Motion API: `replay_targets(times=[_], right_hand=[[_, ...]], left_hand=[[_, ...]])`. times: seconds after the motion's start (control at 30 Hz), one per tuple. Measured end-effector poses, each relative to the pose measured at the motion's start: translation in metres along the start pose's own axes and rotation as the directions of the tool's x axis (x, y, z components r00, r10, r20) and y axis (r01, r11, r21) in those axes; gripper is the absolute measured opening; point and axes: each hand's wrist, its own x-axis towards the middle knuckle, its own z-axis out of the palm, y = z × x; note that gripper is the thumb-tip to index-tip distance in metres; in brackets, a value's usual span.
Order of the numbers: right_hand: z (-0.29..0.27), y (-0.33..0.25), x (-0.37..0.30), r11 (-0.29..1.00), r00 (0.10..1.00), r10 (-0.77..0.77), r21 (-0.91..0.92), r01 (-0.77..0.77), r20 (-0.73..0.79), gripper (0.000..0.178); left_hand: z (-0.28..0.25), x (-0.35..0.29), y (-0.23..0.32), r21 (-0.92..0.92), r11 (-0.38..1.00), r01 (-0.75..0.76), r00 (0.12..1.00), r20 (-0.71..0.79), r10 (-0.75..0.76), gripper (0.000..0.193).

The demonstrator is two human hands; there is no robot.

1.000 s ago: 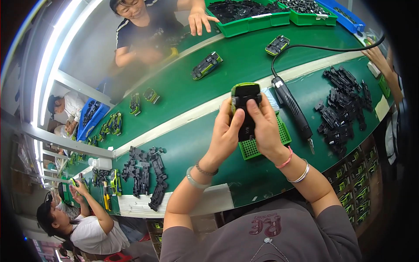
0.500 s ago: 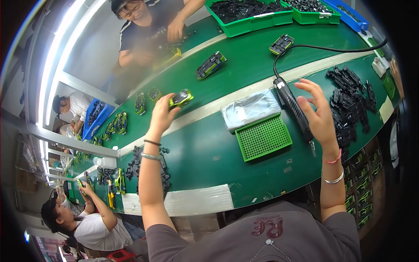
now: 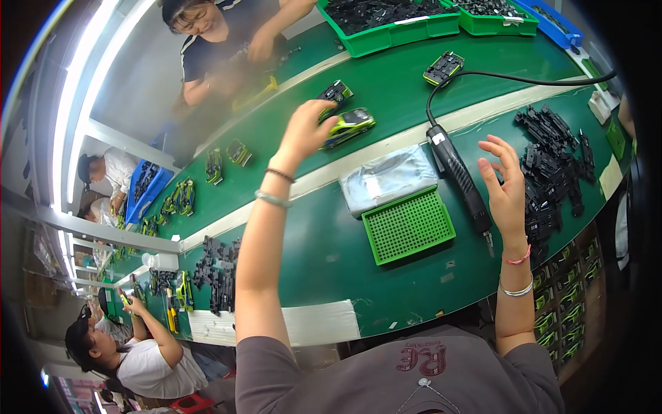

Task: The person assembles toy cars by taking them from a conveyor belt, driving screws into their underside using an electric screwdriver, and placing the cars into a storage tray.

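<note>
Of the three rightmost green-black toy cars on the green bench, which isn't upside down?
The lime-green toy car with dark windows, by the left hand; the car beyond it and the far-right car show black undersides.

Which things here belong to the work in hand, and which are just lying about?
Likely in the work:
green toy car, at the left hand
corded screwdriver, beside the open, empty right hand
black plastic parts

Seemingly just lying about:
silvery packet
green perforated tray
</note>
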Motion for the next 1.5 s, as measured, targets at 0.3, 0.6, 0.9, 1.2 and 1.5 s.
replay_targets(times=[0.3, 0.6, 0.9, 1.2, 1.5], right_hand=[[-0.001, 0.004, -0.004, 0.999, 1.000, 0.007, 0.033, -0.007, 0.004, 0.027], [-0.010, -0.002, -0.007, 0.999, 0.992, -0.042, 0.030, 0.039, 0.117, 0.027], [-0.012, -0.009, -0.016, 0.990, 0.974, -0.124, 0.082, 0.110, 0.188, 0.038], [0.013, -0.050, -0.049, 0.914, 0.896, -0.339, 0.327, 0.240, 0.288, 0.038], [0.101, -0.136, -0.135, 0.667, 0.249, -0.728, 0.575, 0.473, 0.639, 0.072]], left_hand=[[0.072, 0.061, 0.047, 0.133, 0.989, -0.059, 0.984, 0.172, 0.036, 0.039], [-0.121, -0.179, -0.026, 0.557, 0.720, 0.414, 0.859, 0.021, -0.511, 0.037], [-0.202, -0.467, 0.147, 0.302, 0.300, 0.905, 0.422, -0.551, -0.720, 0.041], [-0.077, -0.524, 0.273, -0.913, 0.329, 0.240, -0.142, -0.368, -0.919, 0.041], [-0.006, -0.346, 0.266, -0.959, -0.087, -0.271, 0.532, -0.074, -0.843, 0.059]])
